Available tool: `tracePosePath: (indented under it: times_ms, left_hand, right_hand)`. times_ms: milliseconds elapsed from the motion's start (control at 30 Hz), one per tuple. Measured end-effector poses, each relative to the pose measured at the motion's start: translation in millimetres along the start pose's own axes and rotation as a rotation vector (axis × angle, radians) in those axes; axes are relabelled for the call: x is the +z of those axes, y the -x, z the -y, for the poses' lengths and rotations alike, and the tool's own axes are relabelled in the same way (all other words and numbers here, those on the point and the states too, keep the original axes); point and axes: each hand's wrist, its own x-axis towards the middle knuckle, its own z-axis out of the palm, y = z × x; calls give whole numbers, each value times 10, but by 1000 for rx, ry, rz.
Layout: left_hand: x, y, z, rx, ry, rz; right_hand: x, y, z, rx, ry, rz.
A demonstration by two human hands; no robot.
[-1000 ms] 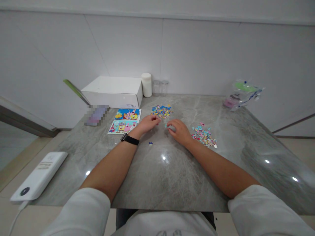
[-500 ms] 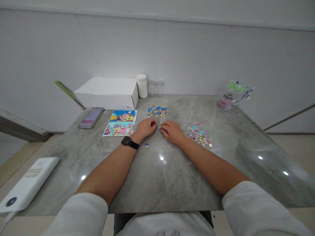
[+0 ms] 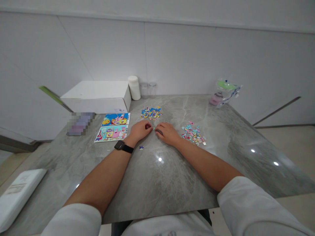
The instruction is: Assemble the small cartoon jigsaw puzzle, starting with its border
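My left hand (image 3: 140,130), with a black watch at the wrist, is closed with thumb and fingertips together. My right hand (image 3: 166,132) lies just to its right, fingers curled together and pointing left. Between the fingertips a tiny light-green bit shows, too small to make out. Beyond my hands lies a pile of blue and yellow puzzle pieces (image 3: 151,113). Right of my right hand is a pile of pink and light-blue pieces (image 3: 194,133). One small blue piece (image 3: 141,148) lies alone below my left hand. Two cartoon picture cards (image 3: 112,133) lie to the left.
A white box (image 3: 95,96), a white bottle (image 3: 134,88) and two clear jars (image 3: 148,90) stand at the back. A blurred flat object (image 3: 80,124) lies left, a white device (image 3: 21,196) at front left. A plastic bag (image 3: 224,93) sits at back right.
The view has shifted, so the table items appear further left. Both hands remain close together, with my right fingers curled slightly differently.
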Motion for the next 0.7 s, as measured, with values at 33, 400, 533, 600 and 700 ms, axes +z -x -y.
tracePosePath:
  times_ms: [33,400,533,600,700]
  left_hand:
    - [1,-1,3,-2,3,-2]
    - [2,8,26,13,56,-3]
    - [-18,-2,76,53,112,-21]
    - [-42,-6,88,80,108,-98]
    - [-77,-5,83,83,91,-255]
  right_hand:
    - [1,1,-1,5,-2,0]
    - [17,28,-24,-14,-22,-14]
    - [4,39,-31,-7,-89,-58]
    - [-8,47,-15,14,-131,-106]
    - [-69,38,-1,45,-191,-187]
